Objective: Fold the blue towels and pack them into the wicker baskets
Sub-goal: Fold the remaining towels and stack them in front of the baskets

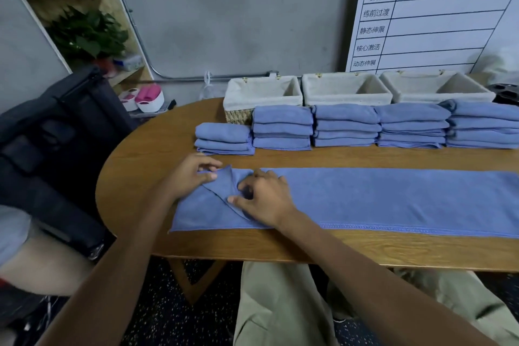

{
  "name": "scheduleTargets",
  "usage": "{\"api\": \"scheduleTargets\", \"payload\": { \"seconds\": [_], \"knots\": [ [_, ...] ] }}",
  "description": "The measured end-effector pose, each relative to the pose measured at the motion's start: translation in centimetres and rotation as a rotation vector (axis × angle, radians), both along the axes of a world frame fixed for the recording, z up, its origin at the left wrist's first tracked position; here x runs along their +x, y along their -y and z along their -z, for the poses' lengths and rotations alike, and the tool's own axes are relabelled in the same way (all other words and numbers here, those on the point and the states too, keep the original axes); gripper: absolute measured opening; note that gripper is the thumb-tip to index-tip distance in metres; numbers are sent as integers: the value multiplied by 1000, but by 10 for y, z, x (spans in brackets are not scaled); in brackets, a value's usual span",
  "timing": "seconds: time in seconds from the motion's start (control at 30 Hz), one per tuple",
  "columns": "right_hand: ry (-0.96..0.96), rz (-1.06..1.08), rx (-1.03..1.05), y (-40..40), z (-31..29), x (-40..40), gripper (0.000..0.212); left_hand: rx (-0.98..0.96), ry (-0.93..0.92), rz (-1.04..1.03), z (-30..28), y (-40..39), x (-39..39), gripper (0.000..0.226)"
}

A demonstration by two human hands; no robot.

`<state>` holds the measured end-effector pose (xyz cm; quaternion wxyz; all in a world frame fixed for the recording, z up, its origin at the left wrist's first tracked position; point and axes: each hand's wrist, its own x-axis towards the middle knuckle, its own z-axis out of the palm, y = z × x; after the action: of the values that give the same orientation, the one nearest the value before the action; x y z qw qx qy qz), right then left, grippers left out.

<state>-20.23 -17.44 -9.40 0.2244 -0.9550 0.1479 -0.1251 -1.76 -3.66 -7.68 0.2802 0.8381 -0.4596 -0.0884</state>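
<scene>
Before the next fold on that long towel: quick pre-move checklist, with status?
1. Left hand pinches the turned-over corner of the long towel: ok.
2. Right hand grips the cloth beside that corner: ok.
3. Rest of the towel lies flat on the table: ok.
4. Towel's right end in view: not ok, cut off by the picture edge.
5. Baskets at the back look empty, ready for packing: ok.
6. Folded stacks clear of the long towel: ok.

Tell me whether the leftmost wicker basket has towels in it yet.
Empty. The leftmost wicker basket shows only bare cream lining inside; the folded towels sit stacked on the table in front.
</scene>
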Motion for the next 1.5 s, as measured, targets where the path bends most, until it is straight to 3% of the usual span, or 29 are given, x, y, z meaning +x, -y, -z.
{"api": "scheduleTargets", "payload": {
  "seconds": [0.2,0.4,0.53,0.73,0.87,0.93,1.0,1.13,1.33,1.5],
  "knots": [
    [22,74,9,-9,7,7,34,29,2,-1,6,-2,9,41],
    [97,86,181,-11,4,12,17,-52,-57,35,0,-13,6,21],
    [204,-68,290,-19,3,11,6,-33,-86,16,-7,-37,12,23],
    [261,-361,209,-52,3,12,7,-3,-151,8,-7,-76,10,32],
    [283,-380,222,-55,7,7,4,68,95,-41,-3,-85,9,51],
    [295,-281,243,-48,7,6,5,12,277,-79,-7,-71,-4,46],
    [254,-204,171,-38,9,5,9,-49,327,-76,-11,-49,-23,37],
    [106,-237,-24,-30,11,3,28,-1,180,-101,-4,-24,-33,24],
    [139,-249,-96,-36,10,9,21,182,183,-335,7,-51,-35,11],
    [159,-231,-56,-37,13,12,13,-53,68,-291,13,-57,-46,20]
  ]
}}
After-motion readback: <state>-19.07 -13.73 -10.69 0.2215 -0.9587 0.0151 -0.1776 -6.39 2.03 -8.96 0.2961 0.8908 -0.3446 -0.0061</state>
